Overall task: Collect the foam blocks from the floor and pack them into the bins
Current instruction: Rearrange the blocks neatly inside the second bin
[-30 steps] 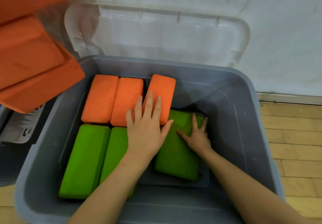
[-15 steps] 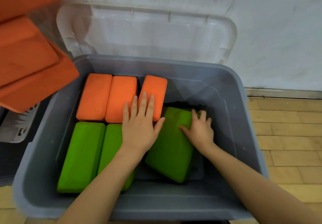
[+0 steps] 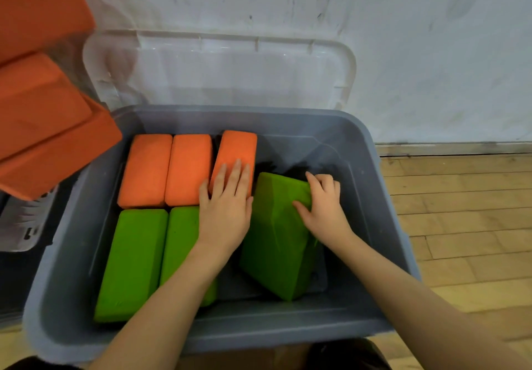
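Observation:
A grey bin [image 3: 359, 150] holds three orange foam blocks in its back row, the rightmost orange block [image 3: 237, 146] slightly apart from the other two. Two green blocks [image 3: 135, 257] lie flat in the front row. A third green block [image 3: 276, 243] stands tilted on its edge at the right. My left hand [image 3: 226, 211] lies flat with straight fingers on the rightmost orange block and the middle green block. My right hand [image 3: 324, 211] grips the tilted green block's upper far corner, fingers curled over its edge.
The bin's clear lid [image 3: 218, 73] stands open against the white wall. Large orange blocks [image 3: 43, 116] are stacked at the left over another container [image 3: 23, 220]. Wooden floor [image 3: 460, 211] extends to the right of the bin.
The right green block has been tipped up from lying flat onto its edge, turned toward the left. My right hand went from flat on it to curled over its far corner. My left hand stayed in place.

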The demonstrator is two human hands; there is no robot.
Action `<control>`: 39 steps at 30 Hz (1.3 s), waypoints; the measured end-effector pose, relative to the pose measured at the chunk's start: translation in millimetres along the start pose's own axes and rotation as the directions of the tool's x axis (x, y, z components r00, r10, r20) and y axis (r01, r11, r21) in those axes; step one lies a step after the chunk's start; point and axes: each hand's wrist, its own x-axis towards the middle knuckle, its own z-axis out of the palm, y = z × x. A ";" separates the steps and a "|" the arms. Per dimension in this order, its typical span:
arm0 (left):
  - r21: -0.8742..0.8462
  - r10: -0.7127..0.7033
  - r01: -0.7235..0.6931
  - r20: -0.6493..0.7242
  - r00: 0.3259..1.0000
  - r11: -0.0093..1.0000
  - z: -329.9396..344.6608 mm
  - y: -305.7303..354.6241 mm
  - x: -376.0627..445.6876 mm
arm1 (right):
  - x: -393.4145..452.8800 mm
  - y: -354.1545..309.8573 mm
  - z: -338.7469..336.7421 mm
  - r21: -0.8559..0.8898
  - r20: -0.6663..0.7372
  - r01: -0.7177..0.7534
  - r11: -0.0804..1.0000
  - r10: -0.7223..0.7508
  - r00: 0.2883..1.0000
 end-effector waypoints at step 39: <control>-0.114 0.221 -0.200 0.213 0.952 0.973 -19.6 -29.7 20.4 | -16.8 -21.3 -4.0 -0.206 0.194 0.234 0.950 -0.195 0.962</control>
